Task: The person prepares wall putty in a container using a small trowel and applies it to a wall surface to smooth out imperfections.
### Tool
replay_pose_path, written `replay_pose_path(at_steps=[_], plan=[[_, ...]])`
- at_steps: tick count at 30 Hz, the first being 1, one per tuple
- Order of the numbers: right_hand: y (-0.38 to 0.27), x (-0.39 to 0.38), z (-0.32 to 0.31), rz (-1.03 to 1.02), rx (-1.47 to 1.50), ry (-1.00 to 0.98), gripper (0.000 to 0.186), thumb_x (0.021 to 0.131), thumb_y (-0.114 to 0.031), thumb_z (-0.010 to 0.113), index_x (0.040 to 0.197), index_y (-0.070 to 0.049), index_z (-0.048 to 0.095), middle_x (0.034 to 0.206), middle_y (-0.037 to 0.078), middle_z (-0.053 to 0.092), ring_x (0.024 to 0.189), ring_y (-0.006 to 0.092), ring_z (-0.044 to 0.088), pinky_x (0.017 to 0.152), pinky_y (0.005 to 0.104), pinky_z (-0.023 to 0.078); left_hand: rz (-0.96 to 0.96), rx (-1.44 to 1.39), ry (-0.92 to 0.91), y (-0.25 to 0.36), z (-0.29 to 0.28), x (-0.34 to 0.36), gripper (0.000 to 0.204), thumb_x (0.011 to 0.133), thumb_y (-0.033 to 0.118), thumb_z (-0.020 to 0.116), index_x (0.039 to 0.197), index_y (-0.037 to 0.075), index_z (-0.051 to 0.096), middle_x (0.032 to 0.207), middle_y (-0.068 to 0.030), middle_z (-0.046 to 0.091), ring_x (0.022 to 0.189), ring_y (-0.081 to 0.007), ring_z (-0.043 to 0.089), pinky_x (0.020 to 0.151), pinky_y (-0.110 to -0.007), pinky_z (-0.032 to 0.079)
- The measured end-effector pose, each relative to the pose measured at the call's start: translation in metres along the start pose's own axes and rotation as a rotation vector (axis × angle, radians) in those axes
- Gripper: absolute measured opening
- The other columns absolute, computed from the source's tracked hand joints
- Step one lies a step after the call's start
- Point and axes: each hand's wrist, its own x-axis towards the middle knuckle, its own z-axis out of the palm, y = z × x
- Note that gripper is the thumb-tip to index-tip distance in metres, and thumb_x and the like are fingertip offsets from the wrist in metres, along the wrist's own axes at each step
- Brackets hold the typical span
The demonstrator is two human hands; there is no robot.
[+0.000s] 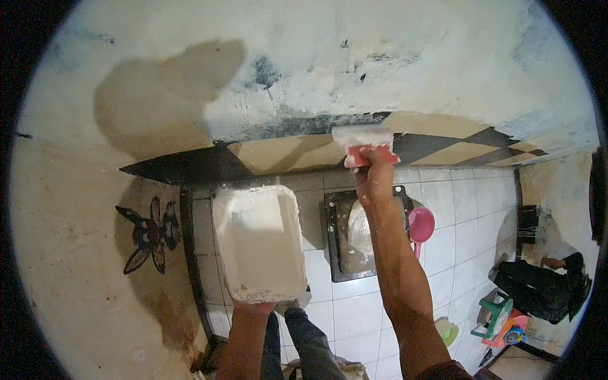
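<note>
My right hand grips a red putty scraper, its wide blade smeared with white putty. The blade is up against the wall, at the painted band of black and cream diamonds. In my left hand is a rectangular tub, held at its near end and coated with dried white putty. Smooth off-white putty lies inside it. The fingers of my left hand are mostly hidden under the tub.
On the white tiled floor stands a black tray with a white lump in it. Beside it lies a pink dipper. A green stool and a person in dark clothes are at the right. A dark flower decoration is on the left wall.
</note>
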Motion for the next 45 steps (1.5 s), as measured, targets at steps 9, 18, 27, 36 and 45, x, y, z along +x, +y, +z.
replay_pose_path(at_steps=[9,18,27,36,45], plan=[[-0.063,0.040,0.076,-0.058,0.010,0.141,0.002,0.081,-0.005,0.054,0.082,-0.005,0.055,0.076,0.006,0.058,0.064,0.0152,0.057,0.053,0.0279,0.046,0.089,-0.124,0.359,0.001,0.048,-0.017,0.067,0.094,0.057,0.037,0.145,0.015,0.034,0.146,-0.0109,0.041,0.132,-0.0332,0.040,0.110,-0.057,0.028],[0.004,0.006,0.013,-0.014,0.009,0.283,0.004,0.081,-0.004,0.053,0.081,-0.007,0.055,0.077,0.006,0.059,0.074,0.0163,0.063,0.053,0.0275,0.049,0.049,0.149,0.008,0.002,0.025,-0.011,0.065,0.093,0.055,0.037,0.144,0.015,0.036,0.144,-0.0102,0.043,0.130,-0.0326,0.042,0.108,-0.056,0.031],[-0.083,-0.007,0.074,-0.257,0.065,0.045,0.005,0.080,-0.002,0.054,0.083,-0.007,0.055,0.080,0.006,0.059,0.073,0.0175,0.062,0.059,0.0291,0.051,0.083,0.134,-0.025,0.009,0.002,-0.021,0.062,0.092,0.051,0.040,0.140,0.013,0.040,0.138,-0.0110,0.048,0.124,-0.0323,0.047,0.104,-0.054,0.036],[0.028,0.035,-0.011,0.007,-0.237,0.147,0.017,0.081,-0.002,0.056,0.098,-0.004,0.053,0.083,0.007,0.059,0.073,0.0199,0.062,0.062,0.0303,0.051,0.051,0.103,-0.109,0.006,0.007,-0.018,0.058,0.091,0.048,0.044,0.136,0.011,0.045,0.133,-0.0118,0.052,0.119,-0.0320,0.053,0.101,-0.052,0.041],[-0.076,-0.038,0.117,-0.185,0.078,0.036,0.006,0.081,-0.007,0.059,0.086,-0.006,0.056,0.090,0.006,0.059,0.076,0.0158,0.059,0.066,0.0272,0.050,0.131,0.097,-0.101,0.033,-0.009,-0.050,0.055,0.091,0.044,0.048,0.133,0.009,0.050,0.127,-0.0125,0.057,0.114,-0.0316,0.058,0.097,-0.050,0.046]])
